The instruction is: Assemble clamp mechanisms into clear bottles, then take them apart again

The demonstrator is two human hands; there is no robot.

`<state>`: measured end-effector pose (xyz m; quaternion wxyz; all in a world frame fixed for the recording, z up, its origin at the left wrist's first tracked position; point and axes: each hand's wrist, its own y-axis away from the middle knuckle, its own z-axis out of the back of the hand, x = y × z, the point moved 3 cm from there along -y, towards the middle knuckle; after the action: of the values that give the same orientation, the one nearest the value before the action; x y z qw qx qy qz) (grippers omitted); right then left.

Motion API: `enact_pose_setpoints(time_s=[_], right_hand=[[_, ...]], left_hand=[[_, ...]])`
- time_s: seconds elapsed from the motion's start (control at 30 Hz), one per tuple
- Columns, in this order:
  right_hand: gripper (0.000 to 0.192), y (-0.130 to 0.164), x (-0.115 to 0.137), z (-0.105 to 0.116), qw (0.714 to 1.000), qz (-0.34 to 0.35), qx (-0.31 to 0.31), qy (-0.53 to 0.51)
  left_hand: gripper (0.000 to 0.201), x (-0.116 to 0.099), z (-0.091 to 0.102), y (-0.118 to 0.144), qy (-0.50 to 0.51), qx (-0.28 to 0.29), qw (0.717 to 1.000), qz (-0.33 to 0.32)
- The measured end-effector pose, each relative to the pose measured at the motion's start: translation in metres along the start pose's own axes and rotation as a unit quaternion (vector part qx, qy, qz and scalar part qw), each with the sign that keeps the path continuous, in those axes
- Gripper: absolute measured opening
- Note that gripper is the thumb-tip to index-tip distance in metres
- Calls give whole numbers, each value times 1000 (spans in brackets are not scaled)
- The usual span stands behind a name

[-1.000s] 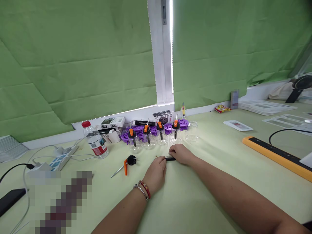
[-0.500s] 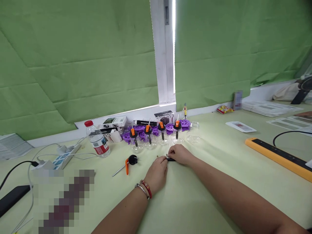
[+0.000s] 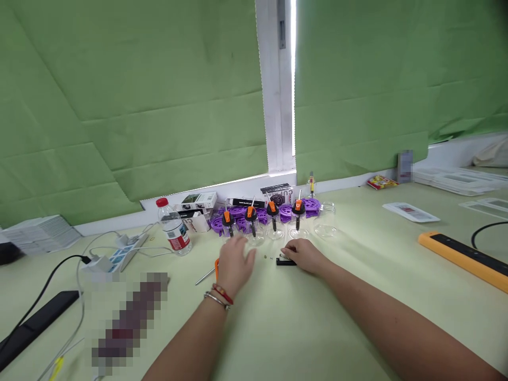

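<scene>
My right hand [image 3: 305, 256] is closed at the right end of a short black bar [image 3: 282, 262] lying on the table. A small coil spring [image 3: 284, 256] shows at its fingertips, just above the bar. My left hand [image 3: 236, 263] is open, thumb apart from the fingers, and nothing shows in it. It hovers over an orange-levered piece with a metal rod [image 3: 205, 277], hiding most of it. A tiny brownish part [image 3: 265, 257] lies between the hands.
Behind stand several clear glass vessels with black-and-orange tops [image 3: 273, 211], then purple wheel-like parts [image 3: 286, 212] and boxes [image 3: 200, 200]. A water bottle [image 3: 174, 233] and power strip [image 3: 127, 253] are left. An orange-and-black bar [image 3: 460, 259] lies right.
My left hand has let go of the black bar, moved left and opened over the orange-levered piece. My right hand stays at the bar, and the spring is now visible. The view has shifted left.
</scene>
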<state>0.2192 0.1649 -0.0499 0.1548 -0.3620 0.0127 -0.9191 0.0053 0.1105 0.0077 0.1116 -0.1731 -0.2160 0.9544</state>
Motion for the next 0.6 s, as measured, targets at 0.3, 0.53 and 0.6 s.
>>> enact_pose_setpoints(time_s=[0.3, 0.53, 0.6], right_hand=[[41, 9, 10, 6, 997, -10, -42, -61], [34, 24, 55, -4, 992, 54, 9, -116], [31, 28, 72, -14, 986, 64, 48, -147]], left_hand=[[50, 70, 3, 5, -50, 163, 950, 263], [54, 61, 6, 24, 39, 181, 972, 142], [55, 51, 10, 33, 87, 174, 976, 97]])
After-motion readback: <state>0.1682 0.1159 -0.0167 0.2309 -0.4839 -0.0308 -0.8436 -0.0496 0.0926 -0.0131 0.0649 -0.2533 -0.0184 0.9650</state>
